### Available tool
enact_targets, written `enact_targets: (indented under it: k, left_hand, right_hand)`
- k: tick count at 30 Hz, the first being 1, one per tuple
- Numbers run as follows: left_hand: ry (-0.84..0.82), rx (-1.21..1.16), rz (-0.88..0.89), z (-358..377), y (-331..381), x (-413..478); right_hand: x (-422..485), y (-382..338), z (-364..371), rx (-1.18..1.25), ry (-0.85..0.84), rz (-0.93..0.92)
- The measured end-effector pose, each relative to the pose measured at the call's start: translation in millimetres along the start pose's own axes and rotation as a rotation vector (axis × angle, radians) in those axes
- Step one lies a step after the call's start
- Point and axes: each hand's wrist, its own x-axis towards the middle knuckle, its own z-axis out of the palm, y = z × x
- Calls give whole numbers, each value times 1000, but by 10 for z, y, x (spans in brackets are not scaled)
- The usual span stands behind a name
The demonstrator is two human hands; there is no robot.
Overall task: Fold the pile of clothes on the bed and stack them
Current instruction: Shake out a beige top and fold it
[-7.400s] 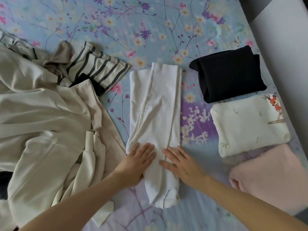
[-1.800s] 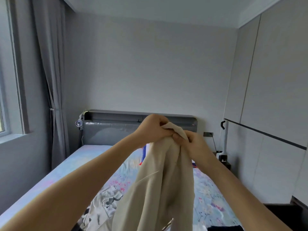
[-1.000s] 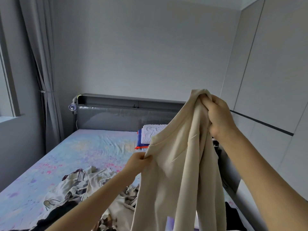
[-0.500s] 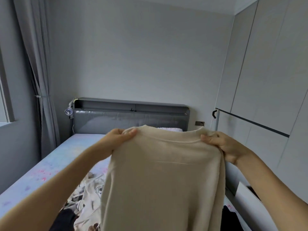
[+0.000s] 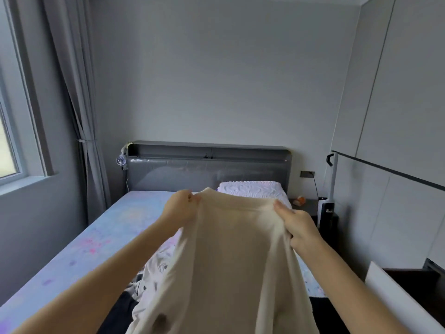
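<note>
A cream sweater (image 5: 231,261) is held up above the near part of the bed (image 5: 101,237), its shoulders clenched in the left grip (image 5: 179,208) and the right grip (image 5: 295,227). Crumpled clothes (image 5: 156,263) are seen behind it on the bed; a white pillow (image 5: 250,189) is set far right.

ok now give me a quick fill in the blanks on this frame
1. The left hand and right hand grip the beige top, so the number of hands on it is ____.
2. The white pillow lies against the grey ____.
3. Seen from here, the curtain hangs on the ____ side of the bed.

Missing words: two; headboard; left
</note>
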Motion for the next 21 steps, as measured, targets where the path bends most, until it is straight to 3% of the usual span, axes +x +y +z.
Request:
enact_targets:
  k: [3,5,10,15,21]
  left_hand:
    - [-365,-410,-282,157,-163,-265]
    - [-466,-480,-316,341,-263,-454]
    - [-184,-541,-144,694,-362,-790]
    - [-345,-392,-5,748,-291,-965]
    - [-300,-339,50,677,-234,-1015]
  right_hand:
    - [-158,146,179,69,-49,92]
    - [-239,271,275,45,-85,122]
    - [-538,651,421,-163,-197,203]
    - [-696,739,444,-158,-214,187]
    - [-770,628,421,-361,-424,122]
